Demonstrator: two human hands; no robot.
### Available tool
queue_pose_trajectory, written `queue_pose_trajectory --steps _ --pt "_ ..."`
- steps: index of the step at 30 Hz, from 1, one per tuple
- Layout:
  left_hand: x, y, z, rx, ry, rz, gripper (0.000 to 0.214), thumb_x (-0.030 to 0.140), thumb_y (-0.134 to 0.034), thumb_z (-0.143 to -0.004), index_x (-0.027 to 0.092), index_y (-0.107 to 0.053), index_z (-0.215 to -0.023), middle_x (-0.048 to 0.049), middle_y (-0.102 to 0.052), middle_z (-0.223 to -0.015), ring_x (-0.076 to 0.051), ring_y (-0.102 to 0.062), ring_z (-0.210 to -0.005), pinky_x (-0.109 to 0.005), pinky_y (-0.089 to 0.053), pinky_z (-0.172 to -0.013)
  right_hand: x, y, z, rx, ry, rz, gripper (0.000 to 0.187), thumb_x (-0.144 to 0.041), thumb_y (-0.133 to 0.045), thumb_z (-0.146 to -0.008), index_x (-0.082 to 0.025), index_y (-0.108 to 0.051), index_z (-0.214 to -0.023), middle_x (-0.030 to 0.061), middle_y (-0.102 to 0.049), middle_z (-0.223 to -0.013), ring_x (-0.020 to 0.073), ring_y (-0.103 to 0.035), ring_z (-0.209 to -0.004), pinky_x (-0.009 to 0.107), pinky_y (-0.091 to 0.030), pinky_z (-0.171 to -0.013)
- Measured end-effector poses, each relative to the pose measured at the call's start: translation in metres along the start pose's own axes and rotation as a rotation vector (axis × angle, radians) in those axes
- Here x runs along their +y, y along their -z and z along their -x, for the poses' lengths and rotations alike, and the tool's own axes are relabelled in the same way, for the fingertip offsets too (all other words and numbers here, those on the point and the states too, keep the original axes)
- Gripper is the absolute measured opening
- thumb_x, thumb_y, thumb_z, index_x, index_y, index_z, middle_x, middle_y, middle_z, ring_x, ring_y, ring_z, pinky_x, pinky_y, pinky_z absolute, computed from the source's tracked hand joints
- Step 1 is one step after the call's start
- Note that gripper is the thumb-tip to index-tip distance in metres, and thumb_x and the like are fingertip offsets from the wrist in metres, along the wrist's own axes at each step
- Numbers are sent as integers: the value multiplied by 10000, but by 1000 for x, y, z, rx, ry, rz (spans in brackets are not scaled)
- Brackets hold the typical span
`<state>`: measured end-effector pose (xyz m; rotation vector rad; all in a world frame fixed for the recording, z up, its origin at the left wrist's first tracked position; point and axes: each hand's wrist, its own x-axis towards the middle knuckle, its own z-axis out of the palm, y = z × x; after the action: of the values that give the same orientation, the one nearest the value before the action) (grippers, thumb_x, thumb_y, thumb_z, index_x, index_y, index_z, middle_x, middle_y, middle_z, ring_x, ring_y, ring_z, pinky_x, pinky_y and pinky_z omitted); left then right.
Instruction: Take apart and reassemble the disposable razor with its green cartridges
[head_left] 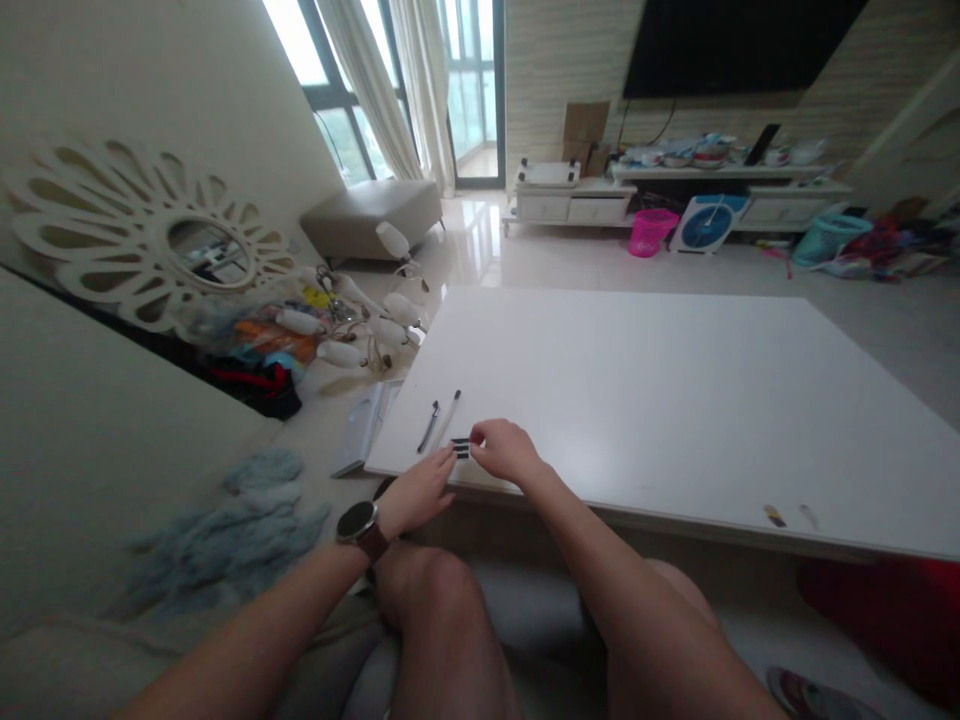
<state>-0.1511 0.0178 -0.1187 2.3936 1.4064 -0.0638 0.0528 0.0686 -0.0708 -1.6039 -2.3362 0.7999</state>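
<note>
Several short black strips lie side by side, with pale gaps between them, near the front left edge of the white table. My left hand, with a watch on its wrist, reaches them from the left. Its fingers are stretched out, tips touching the strips' left end. At their right end is my right hand, thumb and fingers pinched together; whatever is between them is too small to make out. Just beyond my left hand lie a dark, slim pen-like tool and a pale stick with a dark tip.
A small yellow-and-black piece and a pale clip-like piece lie near the table's front right edge. Left of the table are a lamp with white shades and a white panel. My knees are below the front edge.
</note>
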Motion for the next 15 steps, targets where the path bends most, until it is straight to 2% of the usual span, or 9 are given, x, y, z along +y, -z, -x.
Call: queue_pose_trajectory --steps 2,6,10,15 --pt "7 0 1 -13 11 -38 687 206 -603 -825 75 -378 -1461 -237 -326 -1583 -290 -297 -1486 -429 -272 -1214 -2 -9 -3 -86 7 150 303 -310 -473 -902 -238 -718 -1065 88 -738 -1115 247 -675 -1034 338 -497 -836" --pt "16 -3 5 -18 47 -113 715 258 -643 -825 30 -374 -1447 -288 -303 -1575 -339 -266 -1491 -462 -291 -1195 -7 -25 -12 -173 22 205 331 -282 -510 -862 -194 -721 -1101 135 -725 -1151 272 -677 -1060 350 -511 -848" --pt "11 -5 6 -21 105 -163 710 292 -668 -820 42 -397 -1427 -305 -345 -1547 -360 -309 -1471 -465 -361 -1142 -14 -38 -18 -247 44 252 342 -300 -537 -846 -160 -724 -1096 159 -714 -1175 289 -677 -1062 359 -527 -847" --pt "2 -3 4 -33 199 -212 654 300 -664 -830 67 -433 -1396 -304 -384 -1524 -387 -428 -1398 -475 -425 -1074 -20 -49 -17 -280 83 285 348 -293 -531 -852 -170 -713 -1123 157 -686 -1235 304 -644 -1125 401 -526 -894"
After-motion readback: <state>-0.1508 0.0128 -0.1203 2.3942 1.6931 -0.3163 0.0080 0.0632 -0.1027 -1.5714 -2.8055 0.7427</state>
